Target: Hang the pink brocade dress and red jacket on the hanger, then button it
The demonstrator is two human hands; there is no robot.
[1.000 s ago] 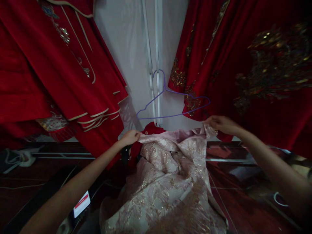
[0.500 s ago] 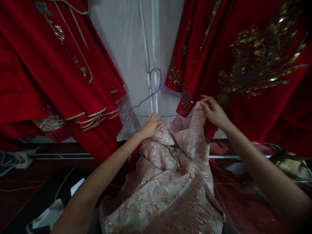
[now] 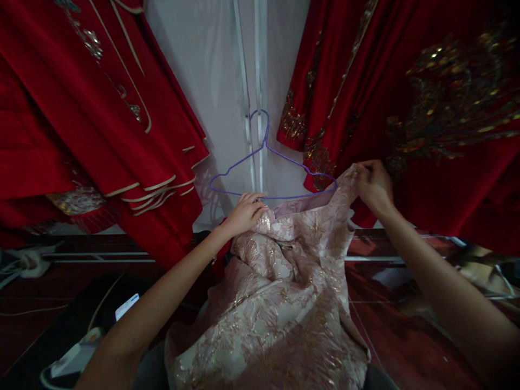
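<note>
- Long red garments with embroidery hang at the left (image 3: 122, 124) and the right (image 3: 365, 103).
- Between and below them is the pale pink garment with gold pattern (image 3: 280, 303).
- The thin purple wire hanger (image 3: 265, 142) hangs at its top edge.
- The right hand (image 3: 377, 187) has its fingers pinched on the garment's shoulder.
- The left hand (image 3: 245, 215) lies over the top edge; its grip I cannot tell.

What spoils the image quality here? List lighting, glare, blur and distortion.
Head view: dim overall, lower corners nearly black; head view: small glints on the pale pink dress; head view: gold embroidery at right looks soft, the purple hanger clearer; head view: forearms look stretched toward the frame edges, probably wide-angle distortion.
</note>
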